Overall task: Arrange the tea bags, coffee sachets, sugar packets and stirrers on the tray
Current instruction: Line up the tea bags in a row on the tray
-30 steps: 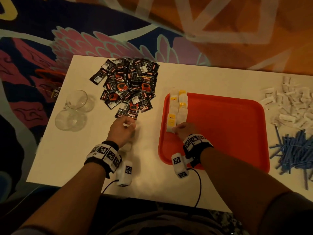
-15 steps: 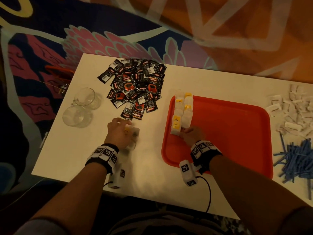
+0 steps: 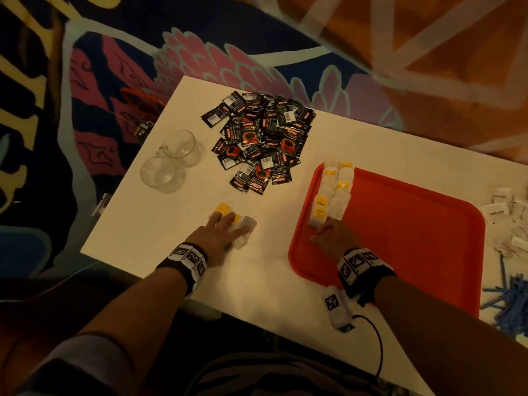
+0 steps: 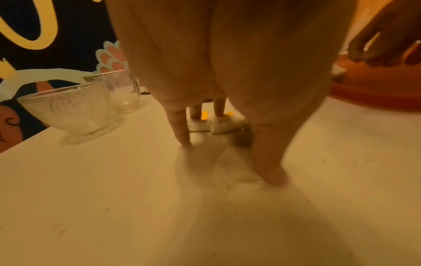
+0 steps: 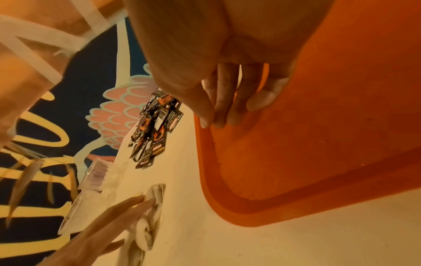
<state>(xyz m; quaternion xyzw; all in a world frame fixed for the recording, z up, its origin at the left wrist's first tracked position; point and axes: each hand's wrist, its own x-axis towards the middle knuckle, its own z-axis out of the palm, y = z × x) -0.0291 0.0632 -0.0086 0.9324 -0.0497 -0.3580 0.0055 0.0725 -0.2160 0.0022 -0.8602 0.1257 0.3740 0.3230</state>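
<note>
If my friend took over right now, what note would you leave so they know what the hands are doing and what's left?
Left hand: fingers straight, pressing a few loose tea bags flat on the table.
Right hand: fingers extended at the near end of the tea bag rows on the red tray, gripping nothing.
Done: two rows of tea bags along the tray's left edge.
Left: the loose tea bags, the coffee sachets piled on the table, and the sugar packets and blue stirrers right of the tray.

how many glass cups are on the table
2. Both clear glass cups sit near the white table's left edge, touching: one nearer the person, one just behind it, left of the coffee sachets. None looks hidden.
</note>
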